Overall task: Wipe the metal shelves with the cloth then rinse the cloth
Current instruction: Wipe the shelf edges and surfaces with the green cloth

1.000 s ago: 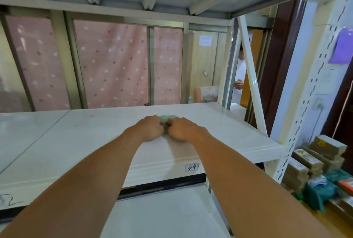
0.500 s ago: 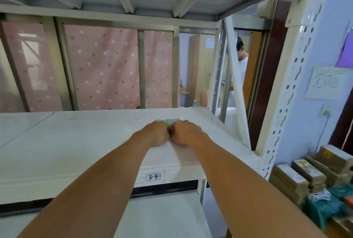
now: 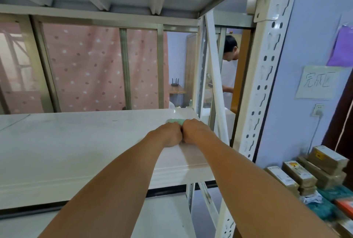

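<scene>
both forearms reach in from 6 o'clock and converge on the middle shelf (image 3: 80, 153). the left hand (image 3: 168, 134) and the right hand (image 3: 194, 131) sit knuckle to knuckle, touching, both pressed down on the green cloth (image 3: 174, 121), of which only a sliver shows past the fingers at their 12 o'clock; how the fingers grip it is hidden under the hands.

what has just changed: against the frames a second and half a second ago, the paired hands now sit further toward 3 o'clock along the shelf, close to its right end and near the diagonal brace (image 3: 215, 85) and the perforated upright (image 3: 267, 77). the "3-4" label on the front lip, readable earlier, is no longer in sight, probably covered by the left forearm or out of the shot. the hands' clasp on the cloth looks the same as before.

my reading is that this pass across the shelf is nearly at its end, so the next stroke likely has to turn back toward 9 o'clock, where a broad stretch of surface lies. rinsing is not yet started.

further off, at 4 o'clock, stacked boxes (image 3: 305, 173) sit on the floor. beyond the shelf, a pink dotted curtain (image 3: 86, 69) fills 11 o'clock, and another person (image 3: 228, 69) stands at 1 o'clock.
</scene>
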`<state>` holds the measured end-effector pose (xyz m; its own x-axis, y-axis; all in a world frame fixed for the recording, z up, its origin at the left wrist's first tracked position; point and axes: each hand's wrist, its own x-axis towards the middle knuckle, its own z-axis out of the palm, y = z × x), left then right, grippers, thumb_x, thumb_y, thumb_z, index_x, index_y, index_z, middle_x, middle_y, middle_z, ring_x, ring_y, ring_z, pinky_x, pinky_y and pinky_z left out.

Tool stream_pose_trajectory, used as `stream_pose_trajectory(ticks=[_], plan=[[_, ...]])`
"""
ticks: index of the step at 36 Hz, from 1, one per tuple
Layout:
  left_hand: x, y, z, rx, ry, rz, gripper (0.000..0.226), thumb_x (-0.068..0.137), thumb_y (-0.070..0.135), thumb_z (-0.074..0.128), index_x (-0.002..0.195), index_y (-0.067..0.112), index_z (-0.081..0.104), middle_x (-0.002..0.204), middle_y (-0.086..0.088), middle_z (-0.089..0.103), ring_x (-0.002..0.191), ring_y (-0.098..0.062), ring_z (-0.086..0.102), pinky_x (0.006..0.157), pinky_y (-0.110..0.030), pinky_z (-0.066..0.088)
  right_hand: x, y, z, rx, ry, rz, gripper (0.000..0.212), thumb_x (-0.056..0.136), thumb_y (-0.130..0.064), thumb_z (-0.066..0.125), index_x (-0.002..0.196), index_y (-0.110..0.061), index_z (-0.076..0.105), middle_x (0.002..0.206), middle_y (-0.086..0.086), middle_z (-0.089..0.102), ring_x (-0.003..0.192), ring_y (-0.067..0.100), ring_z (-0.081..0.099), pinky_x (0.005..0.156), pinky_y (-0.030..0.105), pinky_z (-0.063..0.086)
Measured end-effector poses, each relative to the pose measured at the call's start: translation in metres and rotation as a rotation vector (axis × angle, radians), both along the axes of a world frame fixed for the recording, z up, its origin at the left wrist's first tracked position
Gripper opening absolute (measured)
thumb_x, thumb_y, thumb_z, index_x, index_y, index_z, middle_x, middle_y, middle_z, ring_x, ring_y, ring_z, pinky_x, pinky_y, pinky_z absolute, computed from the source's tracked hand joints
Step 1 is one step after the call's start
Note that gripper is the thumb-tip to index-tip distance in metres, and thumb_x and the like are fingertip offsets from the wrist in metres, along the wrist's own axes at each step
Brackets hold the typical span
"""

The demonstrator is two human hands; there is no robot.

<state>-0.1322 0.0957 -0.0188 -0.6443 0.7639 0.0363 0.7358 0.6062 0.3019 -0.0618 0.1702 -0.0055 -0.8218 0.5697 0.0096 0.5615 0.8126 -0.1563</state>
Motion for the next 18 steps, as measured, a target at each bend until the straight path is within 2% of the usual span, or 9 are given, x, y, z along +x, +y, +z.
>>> stream_pose_trajectory(ticks=[4,7,15,18], plan=[[0.004,0.019,-0.003,-0.009,-0.004,-0.024,0.035,0.099,0.015,0.041,0.128,0.001,0.055,0.129,-0.019,0.058,0.119,-0.038,0.055,0.1,-0.045,0.046,0.002,0.015,-0.005,0.087,-0.022,-0.003,0.041,0.091,-0.025,0.053,0.132,-0.025,0.057,0.119,0.004,0.064,0.106,0.027,0.062,0.081,0.037,0.05],[0.008,0.029,-0.004,-0.009,-0.006,-0.054,0.035,0.097,0.015,0.044,0.127,0.001,0.055,0.13,-0.02,0.057,0.119,-0.038,0.054,0.101,-0.045,0.046,0.008,0.023,-0.004,0.13,-0.053,-0.01,0.038,0.094,-0.02,0.051,0.131,-0.02,0.057,0.124,0.007,0.062,0.111,0.029,0.061,0.087,0.041,0.052],[0.018,0.044,-0.006,-0.002,0.014,-0.101,0.042,0.096,0.011,0.047,0.136,-0.001,0.049,0.143,-0.022,0.046,0.132,-0.038,0.043,0.11,-0.045,0.037,0.011,0.037,0.0,0.038,-0.054,-0.117,0.04,0.095,-0.024,0.05,0.134,-0.015,0.055,0.129,0.008,0.06,0.116,0.029,0.059,0.088,0.037,0.048],[0.021,0.047,-0.006,-0.002,0.024,-0.115,0.041,0.097,0.011,0.046,0.136,-0.002,0.049,0.143,-0.023,0.046,0.132,-0.039,0.044,0.109,-0.044,0.037,0.014,0.039,0.0,0.042,-0.046,-0.14,0.04,0.094,-0.021,0.05,0.134,-0.014,0.054,0.129,0.009,0.059,0.118,0.03,0.058,0.09,0.037,0.048]])
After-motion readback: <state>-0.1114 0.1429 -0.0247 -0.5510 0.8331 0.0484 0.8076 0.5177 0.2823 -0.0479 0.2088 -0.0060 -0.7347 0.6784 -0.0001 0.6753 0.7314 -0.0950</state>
